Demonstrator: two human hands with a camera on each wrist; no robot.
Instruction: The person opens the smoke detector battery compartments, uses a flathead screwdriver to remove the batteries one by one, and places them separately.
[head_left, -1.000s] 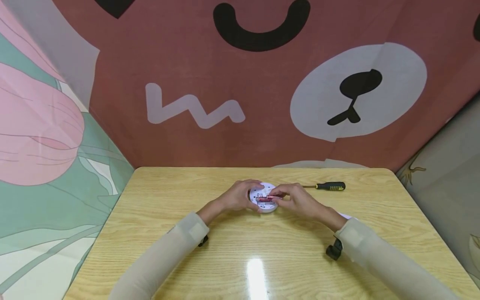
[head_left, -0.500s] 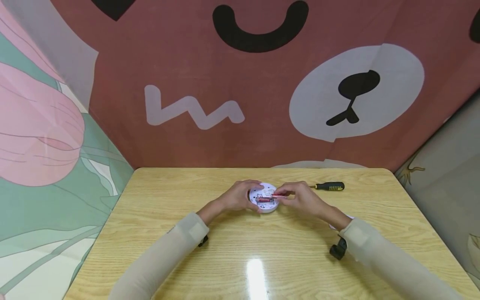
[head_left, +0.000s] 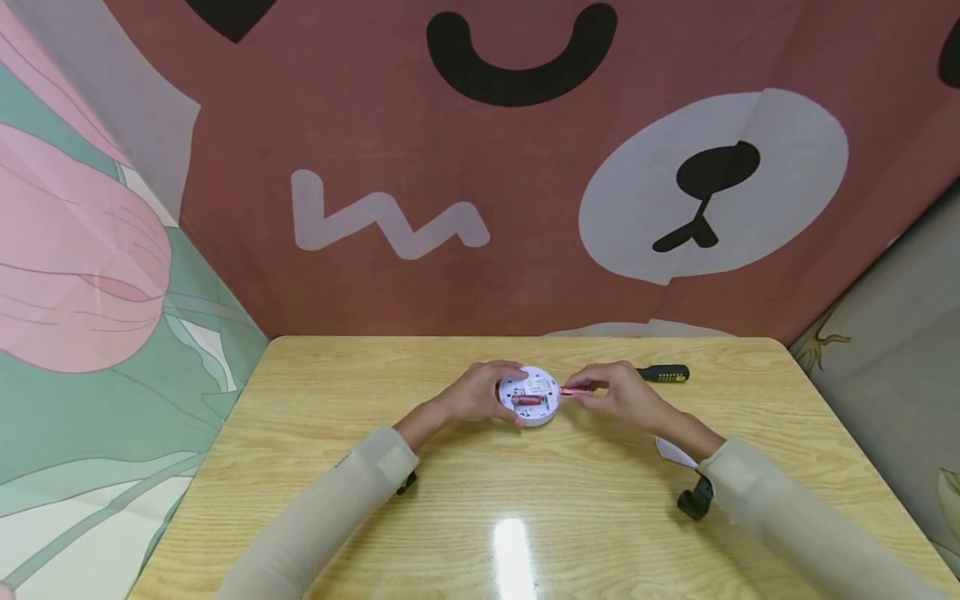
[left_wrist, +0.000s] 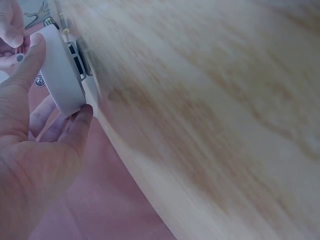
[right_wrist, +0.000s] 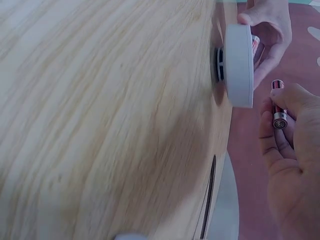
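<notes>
A round white smoke detector (head_left: 542,385) lies back-up on the wooden table (head_left: 420,517), its slotted vent side (right_wrist: 220,65) facing down. My left hand (head_left: 483,392) grips its left edge, thumb and fingers around the rim. One red battery (head_left: 528,400) sits in the detector's open battery bay. Just off the right rim, my right hand (head_left: 618,398) pinches another red battery (right_wrist: 279,112) between thumb and fingers, its flat end showing in the right wrist view. That battery points at the detector in the head view.
Behind my right hand lies a screwdriver (head_left: 666,373) with a black and yellow handle, its shaft mostly hidden. A white flat piece (head_left: 673,452) lies partly under my right wrist. Printed cloth (head_left: 420,292) hangs beyond the table's far edge.
My right hand has moved right, carrying the red battery from over the battery bay to beyond the rim. One battery remains in the bay. My left hand keeps its grip on the detector.
</notes>
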